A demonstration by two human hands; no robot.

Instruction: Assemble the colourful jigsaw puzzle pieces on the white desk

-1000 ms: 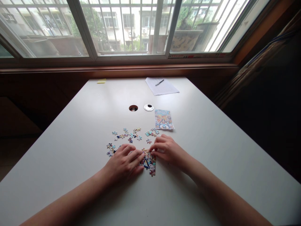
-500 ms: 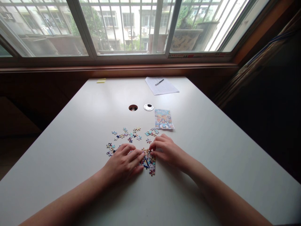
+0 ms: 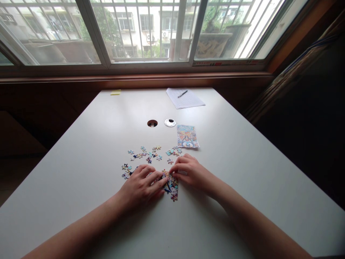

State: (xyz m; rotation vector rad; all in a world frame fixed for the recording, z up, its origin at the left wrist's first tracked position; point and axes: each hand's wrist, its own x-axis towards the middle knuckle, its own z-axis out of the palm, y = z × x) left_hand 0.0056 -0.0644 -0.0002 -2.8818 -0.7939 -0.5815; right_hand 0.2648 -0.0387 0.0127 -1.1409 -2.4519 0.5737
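Observation:
A small, partly joined jigsaw puzzle (image 3: 172, 187) lies on the white table (image 3: 242, 172) in front of me. My left hand (image 3: 141, 185) rests flat on its left part, fingers spread and pressing down. My right hand (image 3: 190, 171) touches the puzzle's upper right edge with its fingertips pinched close, possibly on a piece that I cannot make out. Several loose puzzle pieces (image 3: 151, 154) are scattered just beyond my hands. A colourful reference picture (image 3: 188, 136) lies past them, to the right.
A round cable hole (image 3: 152, 123) and its white cap (image 3: 170, 122) sit mid-table. Paper with a pen (image 3: 184, 98) lies at the far edge, a yellow note (image 3: 115, 92) at far left. A window sill runs behind; a dark curtain hangs right.
My left hand's fingers have slid slightly right over the joined puzzle, and my right fingertips have shifted a little left toward them. Nothing else has moved.

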